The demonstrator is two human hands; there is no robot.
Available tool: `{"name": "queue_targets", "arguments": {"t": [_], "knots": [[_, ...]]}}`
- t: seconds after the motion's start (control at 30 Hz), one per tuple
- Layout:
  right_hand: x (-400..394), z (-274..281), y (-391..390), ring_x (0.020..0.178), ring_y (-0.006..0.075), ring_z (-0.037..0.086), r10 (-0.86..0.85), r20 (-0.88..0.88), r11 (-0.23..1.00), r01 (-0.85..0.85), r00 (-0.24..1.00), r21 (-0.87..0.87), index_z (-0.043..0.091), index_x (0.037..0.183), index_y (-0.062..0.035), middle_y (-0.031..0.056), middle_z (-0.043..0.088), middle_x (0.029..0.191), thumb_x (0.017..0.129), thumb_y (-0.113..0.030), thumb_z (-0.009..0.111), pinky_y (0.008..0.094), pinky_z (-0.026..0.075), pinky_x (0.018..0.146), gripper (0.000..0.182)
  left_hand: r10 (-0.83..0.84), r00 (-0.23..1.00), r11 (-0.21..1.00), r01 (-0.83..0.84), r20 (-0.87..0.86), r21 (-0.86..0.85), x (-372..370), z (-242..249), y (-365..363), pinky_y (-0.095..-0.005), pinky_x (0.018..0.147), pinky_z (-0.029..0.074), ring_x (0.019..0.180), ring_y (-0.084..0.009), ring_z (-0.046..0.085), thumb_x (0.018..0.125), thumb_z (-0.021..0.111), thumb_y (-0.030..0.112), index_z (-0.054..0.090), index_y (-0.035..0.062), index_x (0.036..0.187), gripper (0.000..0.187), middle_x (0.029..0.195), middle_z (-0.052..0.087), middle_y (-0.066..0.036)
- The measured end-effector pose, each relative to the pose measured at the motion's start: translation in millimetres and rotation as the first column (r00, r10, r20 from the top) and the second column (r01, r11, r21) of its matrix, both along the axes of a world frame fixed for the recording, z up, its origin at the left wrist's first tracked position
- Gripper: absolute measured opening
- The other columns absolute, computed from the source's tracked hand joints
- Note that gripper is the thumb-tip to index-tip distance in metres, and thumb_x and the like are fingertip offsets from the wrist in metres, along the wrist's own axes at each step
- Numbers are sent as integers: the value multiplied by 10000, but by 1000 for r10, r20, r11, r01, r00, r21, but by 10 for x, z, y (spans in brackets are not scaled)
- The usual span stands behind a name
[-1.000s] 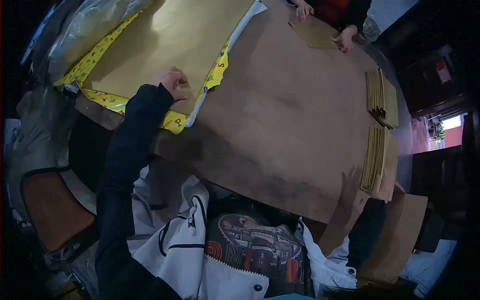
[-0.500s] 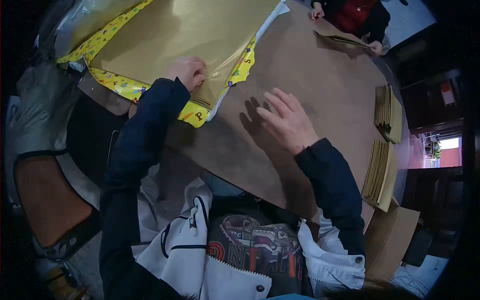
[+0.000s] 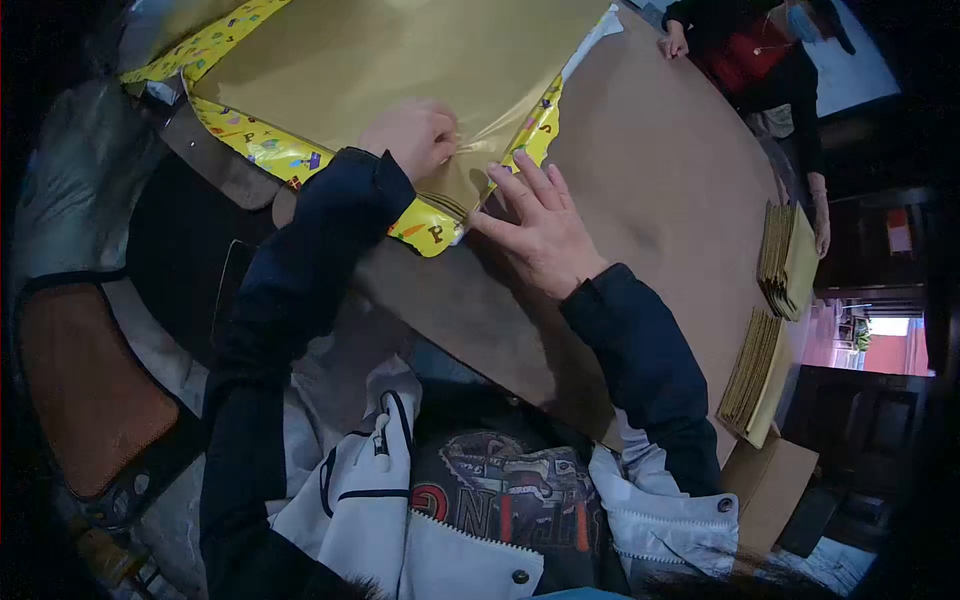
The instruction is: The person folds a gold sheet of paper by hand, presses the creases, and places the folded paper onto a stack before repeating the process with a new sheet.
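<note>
Bent fingers of the left hand close on the brown sheets near the corner of their stack, and creases fan out across the glossy surface from the fingertips; how many layers are caught between finger and thumb I cannot tell. Just below the knuckles, the corner shows several thin edges stepped one over another. Beside it the right hand is open, fingers spread and thumb apart, holding nothing; its fingertips reach over the margin of the yellow wrapping, though whether they press on it is unclear.

That wrapping lies around and under the sheets, smooth and shiny, printed with small coloured pictures and letters, its border ragged and whitish along the right side. Everything rests on a dull brown table with a curved edge and darker smudges near the person. At the right side stand two bundles of folded paper, a farther bundle and a nearer bundle, both packed in tight ridges with a flat outer face. A co-worker's hand is beside the farther bundle. Below the nearer one sits a plain cardboard box.
</note>
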State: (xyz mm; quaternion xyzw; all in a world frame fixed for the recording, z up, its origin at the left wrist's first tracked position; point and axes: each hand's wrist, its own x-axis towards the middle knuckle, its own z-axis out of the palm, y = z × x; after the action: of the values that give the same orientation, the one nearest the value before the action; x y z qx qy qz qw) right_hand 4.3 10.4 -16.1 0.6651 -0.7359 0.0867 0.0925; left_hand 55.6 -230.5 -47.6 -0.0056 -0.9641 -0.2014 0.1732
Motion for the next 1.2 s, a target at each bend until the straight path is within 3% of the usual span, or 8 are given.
{"name": "queue_targets", "arguments": {"t": [0.27, 0.53, 0.67, 0.77, 1.07, 1.13, 1.17, 1.2], "knots": [[65, -50, -99, 1309, 384, 347, 32, 17, 999, -32, 999, -24, 614, 1120, -263, 136, 421, 1376, 796, -153, 641, 564, 298, 1034, 343, -8, 1000, 1000, 8, -24, 5, 7, -60, -22, -385, 805, 492, 941, -263, 599, 792, 602, 214, 670, 83, 831, 152, 999, 644, -41], [157, -87, -230, 1347, 414, 263, 38, 29, 999, -38, 999, -9, 566, 1189, -245, 174, 329, 1425, 833, -206, 578, 648, 222, 1042, 358, -7, 1000, 1000, 7, 1, -26, -8, -24, -27, -383, 831, 487, 947, -277, 601, 789, 604, 200, 675, 78, 848, 153, 1019, 641, -55], [135, -109, -240, 1349, 412, 261, 14, -5, 999, -14, 1000, 37, 555, 1198, -246, 176, 326, 1427, 838, -206, 569, 650, 227, 1038, 363, -9, 999, 1000, 8, -37, -25, -15, -68, -39, -383, 827, 487, 941, -277, 601, 792, 599, 196, 671, 77, 843, 148, 1009, 640, -60], [144, -98, -236, 1318, 395, 321, -11, -36, 999, 9, 999, -43, 610, 1142, -246, 143, 403, 1385, 806, -211, 632, 598, 290, 1026, 339, -4, 999, 1000, 3, -51, -24, -12, -82, -28, -382, 819, 490, 939, -272, 597, 793, 598, 195, 668, 81, 836, 141, 998, 639, -56], [15, -95, -288, 1278, 307, 406, 5, -44, 995, -9, 999, -104, 605, 1040, -77, 73, 487, 1329, 784, -144, 644, 557, 340, 1005, 268, 2, 998, 1000, -1, -70, 2, 4, -83, -58, -361, 768, 500, 867, -260, 607, 817, 593, 207, 677, 99, 858, 143, 994, 642, -37], [-37, -72, -294, 1247, 282, 447, 16, -18, 986, -19, 1000, -163, 611, 1017, -69, 67, 536, 1269, 781, -108, 647, 537, 356, 992, 242, -55, 997, 888, 24, 53, 459, 65, -22, -107, -316, 741, 507, 772, -235, 610, 852, 602, 224, 673, 67, 913, 183, 991, 647, -56], [-57, -58, -295, 1247, 282, 447, 14, -24, 985, -18, 1000, -170, 611, 1017, -69, 67, 536, 1269, 781, -108, 647, 537, 356, 992, 242, -176, 984, 707, 105, 30, 700, 148, 0, -129, -289, 719, 502, 712, -210, 593, 871, 613, 228, 653, 16, 953, 231, 969, 652, -83], [-76, -45, -293, 1235, 285, 458, 27, 6, 977, -25, 1000, -212, 615, 1007, -68, 71, 549, 1245, 775, -93, 652, 536, 360, 983, 236, -274, 944, 631, 31, 186, 775, 313, 242, -88, -295, 768, 499, 846, -211, 599, 885, 611, 217, 632, -10, 1013, 261, 1075, 623, -113]]}}
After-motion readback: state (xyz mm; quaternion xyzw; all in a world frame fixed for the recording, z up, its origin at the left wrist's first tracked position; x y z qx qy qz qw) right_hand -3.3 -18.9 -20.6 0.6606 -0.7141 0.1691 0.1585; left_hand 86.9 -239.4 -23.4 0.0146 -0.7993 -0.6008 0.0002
